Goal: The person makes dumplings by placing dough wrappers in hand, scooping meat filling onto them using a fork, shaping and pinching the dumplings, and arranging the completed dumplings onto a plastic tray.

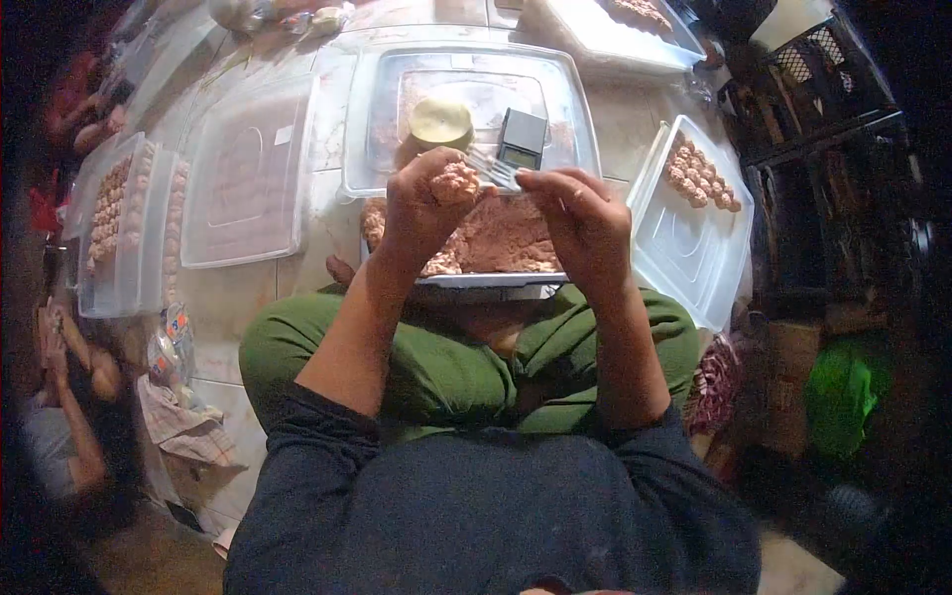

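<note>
My left hand (412, 198) is closed around a lump of pinkish minced-meat mixture (455, 184). In my right hand (583, 206) I pinch a fork (496, 171), its tines pointing left, close to the lump. Below both hands, in front of my crossed legs, a tray (466, 281) carries a thick layer of the same mixture (511, 233). Just beyond my hands, a round yellowish bowl (441, 120) and a small dark digital scale (523, 137) rest on a clear plastic lid or box (372, 129).
A clear bin (684, 260) at the right holds several meatballs (699, 177). More balls (107, 213) fill a container at the far left, beside a flat translucent lid (248, 169). Another bin (635, 45) stands at the back. Another person's hands (57, 342) show at the left edge.
</note>
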`<state>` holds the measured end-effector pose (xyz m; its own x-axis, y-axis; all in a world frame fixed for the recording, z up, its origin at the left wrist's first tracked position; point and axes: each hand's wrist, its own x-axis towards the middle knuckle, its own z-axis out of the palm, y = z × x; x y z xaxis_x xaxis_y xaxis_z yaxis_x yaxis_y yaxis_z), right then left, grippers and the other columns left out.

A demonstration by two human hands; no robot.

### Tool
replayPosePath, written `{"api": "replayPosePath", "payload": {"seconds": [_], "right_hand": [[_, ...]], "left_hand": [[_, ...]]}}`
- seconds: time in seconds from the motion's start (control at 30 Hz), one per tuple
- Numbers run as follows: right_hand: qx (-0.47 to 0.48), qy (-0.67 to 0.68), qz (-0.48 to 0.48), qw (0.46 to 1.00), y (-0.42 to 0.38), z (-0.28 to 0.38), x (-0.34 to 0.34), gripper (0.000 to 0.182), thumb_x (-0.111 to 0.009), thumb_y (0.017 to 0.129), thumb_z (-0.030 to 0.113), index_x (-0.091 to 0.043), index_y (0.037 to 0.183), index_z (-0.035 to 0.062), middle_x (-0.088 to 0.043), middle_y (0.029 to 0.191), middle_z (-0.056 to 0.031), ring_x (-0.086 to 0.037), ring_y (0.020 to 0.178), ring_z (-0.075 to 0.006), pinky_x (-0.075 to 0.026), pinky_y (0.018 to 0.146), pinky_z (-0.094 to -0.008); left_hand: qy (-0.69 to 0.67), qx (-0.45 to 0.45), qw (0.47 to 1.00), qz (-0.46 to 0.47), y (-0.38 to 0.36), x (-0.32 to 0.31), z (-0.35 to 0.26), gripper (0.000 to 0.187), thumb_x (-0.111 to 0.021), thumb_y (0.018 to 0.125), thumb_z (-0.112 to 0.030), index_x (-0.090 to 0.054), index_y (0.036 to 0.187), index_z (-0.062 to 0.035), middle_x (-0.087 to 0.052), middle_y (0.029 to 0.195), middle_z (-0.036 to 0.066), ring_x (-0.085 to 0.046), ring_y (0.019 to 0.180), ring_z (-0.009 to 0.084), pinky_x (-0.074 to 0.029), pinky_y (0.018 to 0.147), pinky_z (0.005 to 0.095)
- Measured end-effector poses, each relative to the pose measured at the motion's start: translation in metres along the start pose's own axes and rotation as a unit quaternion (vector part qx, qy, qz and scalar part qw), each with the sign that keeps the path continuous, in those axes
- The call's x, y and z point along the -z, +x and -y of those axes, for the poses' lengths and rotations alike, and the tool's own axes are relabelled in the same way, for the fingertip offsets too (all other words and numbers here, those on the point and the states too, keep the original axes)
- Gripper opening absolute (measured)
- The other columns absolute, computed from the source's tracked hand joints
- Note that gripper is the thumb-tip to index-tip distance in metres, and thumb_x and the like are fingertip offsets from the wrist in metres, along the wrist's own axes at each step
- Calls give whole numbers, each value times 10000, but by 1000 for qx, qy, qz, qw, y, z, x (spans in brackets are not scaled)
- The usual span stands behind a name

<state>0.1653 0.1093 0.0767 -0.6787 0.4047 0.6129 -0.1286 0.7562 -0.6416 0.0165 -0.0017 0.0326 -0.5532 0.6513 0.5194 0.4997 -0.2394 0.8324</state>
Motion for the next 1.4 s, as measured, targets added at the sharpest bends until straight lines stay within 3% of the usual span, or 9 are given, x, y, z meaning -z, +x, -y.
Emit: {"api": "replayPosePath", "payload": {"seconds": [0.2,0.3,0.43,0.63,0.73,0.77,1.07,1.27,1.4], "right_hand": [[-60,13,48,997,-10,-2,-9,192,-590,788,-20,-654,942,75,-629,802,-120,-638,736,-241,-502,638,-308],[-87,34,24,995,-8,-8,-2,222,-572,783,-61,-646,970,33,-656,853,-106,-639,785,-190,-503,691,-277],[-273,181,8,945,-13,-19,6,212,-568,808,-50,-633,1006,-7,-662,931,-78,-611,852,-124,-481,766,-245],[-351,248,72,900,-17,-10,-12,173,-545,863,0,-626,1014,-25,-659,938,-60,-589,870,-97,-459,811,-239],[-226,177,79,955,-19,-7,-19,208,-582,813,-24,-640,1009,15,-660,897,-79,-623,816,-153,-493,742,-265],[-154,105,69,980,-18,-8,-18,224,-592,796,-31,-644,1006,29,-657,879,-88,-631,799,-175,-502,720,-274],[-7,-88,44,995,-13,-2,-17,269,-634,744,21,-648,1002,95,-637,875,-111,-640,748,-241,-518,651,-304],[-52,-54,26,997,-2,6,-2,206,-625,767,5,-640,964,64,-638,859,-125,-637,774,-242,-515,660,-315],[-95,-5,-1,995,-8,-5,-5,203,-612,780,-14,-633,976,32,-640,845,-115,-631,761,-200,-494,685,-277]], "left_hand": [[108,-8,994,19,-1,1,12,356,-764,704,-163,-552,944,-9,-602,745,73,-569,683,149,-474,610,289],[29,65,997,-2,1,-4,2,754,-769,681,-103,-340,1301,-69,-598,853,124,-568,709,166,-484,636,292],[-18,64,997,47,2,-2,2,1160,-732,713,-94,212,1386,-102,-542,986,203,-568,745,176,-483,659,267],[3,20,1000,-2,6,1,-14,861,-658,793,-240,-106,1424,-43,-593,846,196,-600,772,217,-490,667,306],[77,-106,991,34,14,7,9,520,-653,796,-297,-515,1198,2,-603,764,149,-604,750,201,-483,660,309],[59,-32,997,47,7,10,8,346,-650,787,-314,-622,878,19,-598,759,101,-589,724,157,-472,655,294],[-76,100,989,78,5,8,-3,223,-701,697,-71,-575,875,-23,-595,762,35,-561,722,86,-462,624,246],[72,-24,996,41,3,1,7,319,-744,678,-92,-547,919,-22,-591,786,49,-565,718,117,-469,650,256],[80,-106,991,-27,5,-4,13,650,-736,685,-86,-404,1242,-49,-568,897,106,-567,776,175,-477,668,282]]}}
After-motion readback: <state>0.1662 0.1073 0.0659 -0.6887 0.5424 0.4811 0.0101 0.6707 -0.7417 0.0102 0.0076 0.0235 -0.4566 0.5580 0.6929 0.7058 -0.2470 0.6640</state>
